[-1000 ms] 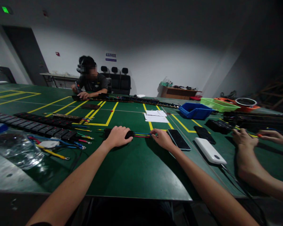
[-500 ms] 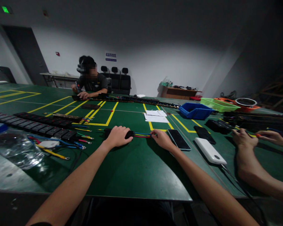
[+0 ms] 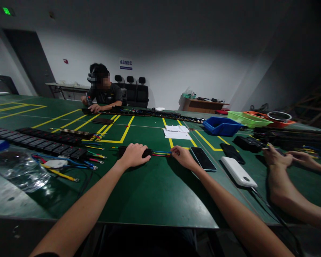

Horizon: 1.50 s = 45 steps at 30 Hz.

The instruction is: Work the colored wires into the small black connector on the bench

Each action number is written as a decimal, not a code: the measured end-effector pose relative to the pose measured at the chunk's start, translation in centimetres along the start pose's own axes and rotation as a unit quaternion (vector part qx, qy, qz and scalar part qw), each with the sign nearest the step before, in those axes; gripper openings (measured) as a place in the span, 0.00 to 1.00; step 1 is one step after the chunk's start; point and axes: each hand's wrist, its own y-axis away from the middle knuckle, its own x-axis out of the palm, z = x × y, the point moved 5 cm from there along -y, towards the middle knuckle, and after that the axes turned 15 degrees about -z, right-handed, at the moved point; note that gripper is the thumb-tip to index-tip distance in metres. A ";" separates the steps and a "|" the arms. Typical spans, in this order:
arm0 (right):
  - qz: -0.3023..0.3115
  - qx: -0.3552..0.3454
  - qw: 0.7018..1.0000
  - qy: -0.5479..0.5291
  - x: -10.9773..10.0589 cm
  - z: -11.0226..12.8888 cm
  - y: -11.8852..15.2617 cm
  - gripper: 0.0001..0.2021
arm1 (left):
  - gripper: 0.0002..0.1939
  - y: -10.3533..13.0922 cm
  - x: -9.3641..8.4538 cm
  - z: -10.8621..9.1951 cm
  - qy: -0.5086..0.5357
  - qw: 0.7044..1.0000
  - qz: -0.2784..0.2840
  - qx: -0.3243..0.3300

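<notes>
A black block with wires [image 3: 146,153] lies on the green table, mostly covered by my left hand [image 3: 135,155], which is closed over it and presses it down. Blue, yellow and red wires [image 3: 162,154] run out of its right end toward my right hand [image 3: 180,156]. There my thumb and fingertips pinch the wire ends; the very tips are hidden by the fingers. From the block's left end a thin yellow-green wire [image 3: 113,147] sticks out. A phone [image 3: 203,159] lies just right of my right hand.
Rows of black modules [image 3: 50,145] with lugged cables [image 3: 66,175] and a clear bottle [image 3: 17,167] are at left. A white power bank [image 3: 237,171], dark phone [image 3: 232,153], blue bin [image 3: 221,126] and a co-worker's hands [image 3: 278,157] are right. Another person [image 3: 105,91] sits opposite.
My left hand stays put on the block; my right fingertips have shifted very slightly upward at the wires. At right, the orange-tipped item between the co-worker's hands no longer shows.
</notes>
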 end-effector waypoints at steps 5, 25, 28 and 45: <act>-0.002 0.004 1.000 -0.027 -0.1 -0.1 -0.1 0.07 | 0.25 0.0 0.0 0.0 0.000 1.000 0.002 0.001; -0.032 -0.009 0.999 -0.043 -0.5 0.1 -0.2 0.08 | 0.25 -0.1 -0.2 -0.1 0.004 1.000 0.008 -0.007; -0.028 -0.007 0.999 -0.026 -0.4 0.1 -0.2 0.07 | 0.26 -0.1 -0.2 -0.1 0.005 1.000 0.012 -0.009; -0.014 -0.013 1.000 0.011 0.0 -0.1 -0.1 0.08 | 0.25 -0.1 -0.1 -0.1 0.002 1.000 0.005 -0.006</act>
